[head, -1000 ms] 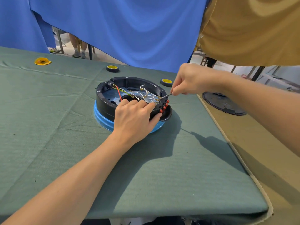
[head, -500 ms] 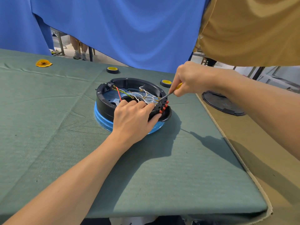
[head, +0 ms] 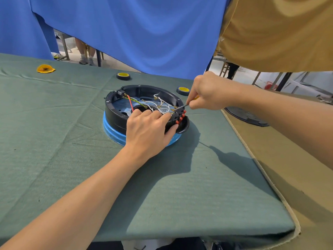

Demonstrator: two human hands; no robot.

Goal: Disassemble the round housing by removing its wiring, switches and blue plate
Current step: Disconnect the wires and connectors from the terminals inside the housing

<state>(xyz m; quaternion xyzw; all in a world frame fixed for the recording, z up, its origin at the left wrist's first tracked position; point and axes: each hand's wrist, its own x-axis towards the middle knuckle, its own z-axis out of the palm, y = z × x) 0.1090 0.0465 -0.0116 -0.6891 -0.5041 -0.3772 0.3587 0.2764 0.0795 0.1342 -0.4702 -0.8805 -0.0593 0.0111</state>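
the round black housing (head: 113, 115) is sitting open side up near the middle of the green cloth-covered table (head: 54, 141), with the blue plate (head: 108, 128) showing beneath its lower edge. the left hand (head: 147, 129) is gripping the near rim: the fingers are curling over the rim into the interior and the thumb is pressing the outer wall just beside the red switches (head: 181, 117). the right hand (head: 207, 94) is clenching a yellow-handled screwdriver (head: 182, 106), whose tip is touching the top of the switch block at the terminals. white wires (head: 162, 107), a red wire (head: 130, 103) and a green-yellow wire (head: 134, 100) are lying inside the housing. two tape rolls (head: 123, 76) (head: 182, 90) are lying beyond the housing, apart from it. a black disc (head: 246, 117) is lying to the right, off the cloth.
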